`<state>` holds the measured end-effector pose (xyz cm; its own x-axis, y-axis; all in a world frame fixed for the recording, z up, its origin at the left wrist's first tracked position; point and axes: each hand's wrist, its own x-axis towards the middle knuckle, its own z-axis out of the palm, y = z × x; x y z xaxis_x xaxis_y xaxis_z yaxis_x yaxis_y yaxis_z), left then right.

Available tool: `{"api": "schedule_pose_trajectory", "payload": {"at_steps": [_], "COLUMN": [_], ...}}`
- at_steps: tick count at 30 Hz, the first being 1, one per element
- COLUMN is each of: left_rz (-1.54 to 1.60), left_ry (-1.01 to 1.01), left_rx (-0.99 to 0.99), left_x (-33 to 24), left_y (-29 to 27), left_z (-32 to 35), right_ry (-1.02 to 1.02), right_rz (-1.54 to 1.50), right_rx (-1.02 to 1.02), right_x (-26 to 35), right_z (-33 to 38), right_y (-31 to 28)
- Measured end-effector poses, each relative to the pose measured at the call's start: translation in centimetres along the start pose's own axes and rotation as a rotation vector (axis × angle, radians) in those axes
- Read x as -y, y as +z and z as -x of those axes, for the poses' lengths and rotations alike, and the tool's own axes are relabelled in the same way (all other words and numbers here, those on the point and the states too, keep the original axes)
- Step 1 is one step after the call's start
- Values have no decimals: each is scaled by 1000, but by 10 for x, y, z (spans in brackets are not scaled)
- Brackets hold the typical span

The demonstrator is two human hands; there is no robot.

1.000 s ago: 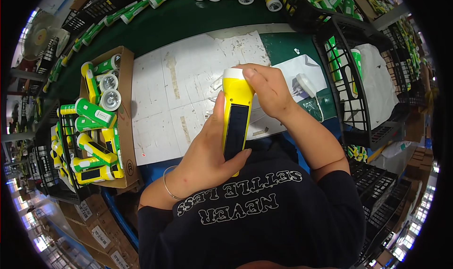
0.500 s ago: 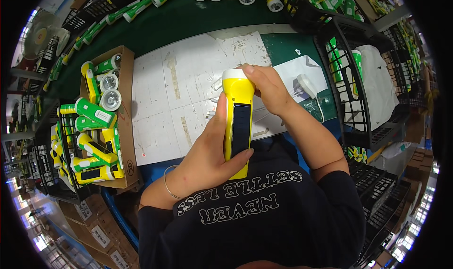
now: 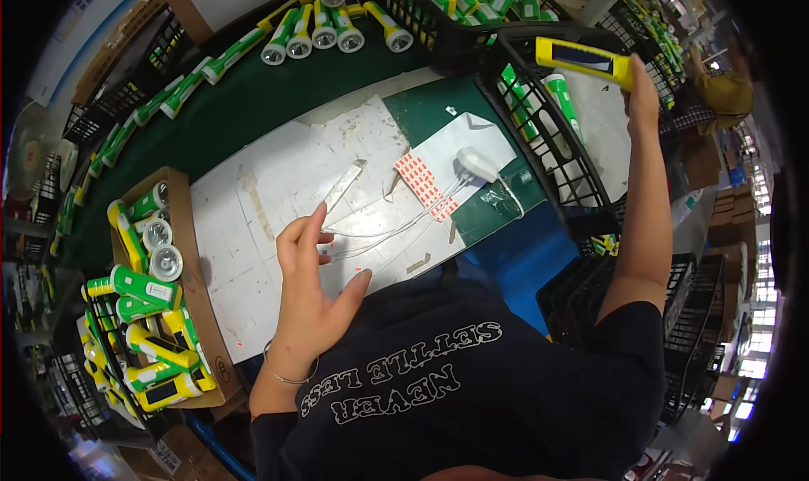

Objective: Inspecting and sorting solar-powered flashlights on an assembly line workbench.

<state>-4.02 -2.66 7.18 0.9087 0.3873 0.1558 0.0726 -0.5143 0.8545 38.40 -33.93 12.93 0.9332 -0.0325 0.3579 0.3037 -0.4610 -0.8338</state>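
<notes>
At the far right, my right hand (image 3: 644,102) grips one end of a yellow flashlight (image 3: 552,53) with a dark solar panel along its side. The flashlight is held level above a black plastic crate (image 3: 581,182), which contains green-and-white flashlights (image 3: 559,97) and a pale sheet of wrapping. My left hand (image 3: 305,300) holds nothing, its fingers and thumb apart over the white work surface (image 3: 244,270). Beside its fingertips runs a white cable (image 3: 383,238), leading to a white plug adapter (image 3: 478,166). A sheet of red-marked stickers (image 3: 419,180) lies between them.
A cardboard box (image 3: 211,333) packed with green and yellow flashlights stands at the left. Several flashlights (image 3: 324,36) line the far side of the green table (image 3: 278,102). Another black crate (image 3: 400,9) of flashlights is at the back, and stacked black crates (image 3: 565,300) sit at lower right.
My right hand has carried the yellow flashlight from in front of me to above the right crate. My left hand has let go of it and opened. The view has shifted rightward.
</notes>
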Motion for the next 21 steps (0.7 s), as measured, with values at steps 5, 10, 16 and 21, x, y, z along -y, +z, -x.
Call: {"api": "schedule_pose_trajectory", "payload": {"at_steps": [5,10,16,21], "left_rz": [-12,-4,23,-32], "left_ry": [55,36,10,-99], "left_rx": [69,58,55,16], "left_x": [3,11,16,13], "left_y": [0,-5,1,-12], "left_z": [-8,-11,-9,-4], "right_ry": [494,-182,-621,-470], "right_rz": [165,660,436,977], "right_rx": [297,116,570,731], "right_x": [-60,-28,96,59], "right_z": [34,6,76,69], "right_y": [9,34,212,332]}}
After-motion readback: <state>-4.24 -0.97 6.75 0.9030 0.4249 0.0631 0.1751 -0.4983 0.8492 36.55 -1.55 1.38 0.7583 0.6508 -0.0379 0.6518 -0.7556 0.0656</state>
